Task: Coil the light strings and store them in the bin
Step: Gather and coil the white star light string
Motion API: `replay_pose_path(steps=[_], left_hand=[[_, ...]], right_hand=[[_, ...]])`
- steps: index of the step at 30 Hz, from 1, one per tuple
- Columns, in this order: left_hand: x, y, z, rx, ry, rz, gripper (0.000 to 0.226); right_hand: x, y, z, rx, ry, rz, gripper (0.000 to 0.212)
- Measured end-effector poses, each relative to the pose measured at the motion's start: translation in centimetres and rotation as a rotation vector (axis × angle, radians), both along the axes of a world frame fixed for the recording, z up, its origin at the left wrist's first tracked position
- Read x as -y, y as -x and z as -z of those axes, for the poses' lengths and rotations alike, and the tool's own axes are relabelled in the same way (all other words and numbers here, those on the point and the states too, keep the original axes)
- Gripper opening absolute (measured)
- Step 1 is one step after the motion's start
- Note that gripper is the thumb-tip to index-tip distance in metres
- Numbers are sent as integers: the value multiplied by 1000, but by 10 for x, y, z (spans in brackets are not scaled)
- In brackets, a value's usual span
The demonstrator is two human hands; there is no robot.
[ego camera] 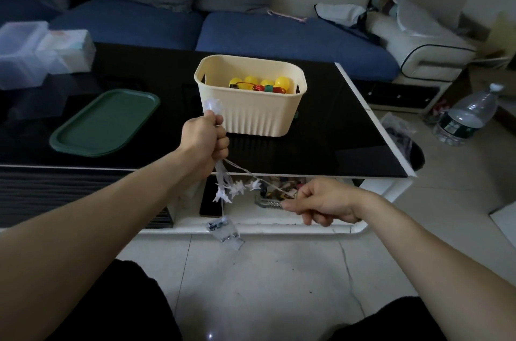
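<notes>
Head view: both hands, left (pixel 205 139) and right (pixel 325 202), pinch star string (pixel 237 187) just off table edge (pixel 307 174)

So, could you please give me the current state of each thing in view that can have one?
Cream ribbed plastic bin: upright, open, on the black table, holding yellow bulb lights.
White star light string: partly bunched, stretched between both hands, end dangling.
Left hand: closed on the string.
Right hand: pinching the string.
Green plastic lid: flat on the table, off any container.
Clear water bottle: lying tilted on the floor, capped.
</notes>
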State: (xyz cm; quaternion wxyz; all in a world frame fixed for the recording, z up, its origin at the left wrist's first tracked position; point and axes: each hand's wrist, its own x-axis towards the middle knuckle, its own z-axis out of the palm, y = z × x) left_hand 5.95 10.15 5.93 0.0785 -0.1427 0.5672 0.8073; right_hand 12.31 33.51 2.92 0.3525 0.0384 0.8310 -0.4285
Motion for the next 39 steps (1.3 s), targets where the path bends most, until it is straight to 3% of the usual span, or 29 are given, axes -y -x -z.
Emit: replay_pose_path(steps=[3, 8, 10, 12, 15, 18, 20, 24, 25, 29, 34, 39], left_hand=[[0, 1, 3, 41, 33, -23, 36], [-3, 2, 7, 48, 62, 20, 36], [-2, 4, 7, 45, 58, 3, 35], [1, 7, 8, 45, 54, -21, 33], [4, 12, 10, 54, 53, -44, 32], [7, 14, 12, 65, 42, -50, 33], [7, 14, 13, 65, 46, -50, 34], [9, 15, 13, 52, 50, -63, 35], [10, 16, 13, 47, 51, -74, 35], [12, 16, 11, 24, 50, -121, 35], [14, 15, 8, -11, 7, -121, 37], [5, 7, 5, -38, -17, 12, 36]], right_hand=[[-11, 1, 2, -155, -39, 97, 35], [-20, 3, 2, -416, 56, 214, 18], [-23, 3, 4, -460, 116, 274, 26], [-22, 4, 4, -620, 56, 333, 28], [-19, 8, 6, -919, -44, 371, 11], [-20, 13, 8, -1081, -119, 368, 9], [-23, 18, 14, -1030, -167, 412, 17], [-25, 22, 23, -546, 23, 607, 61], [-27, 22, 23, -430, 49, 633, 64], [-35, 18, 17, -131, 82, 653, 38], [-29, 16, 9, -192, 337, 581, 13], [-7, 13, -4, -311, 454, 462, 25]])
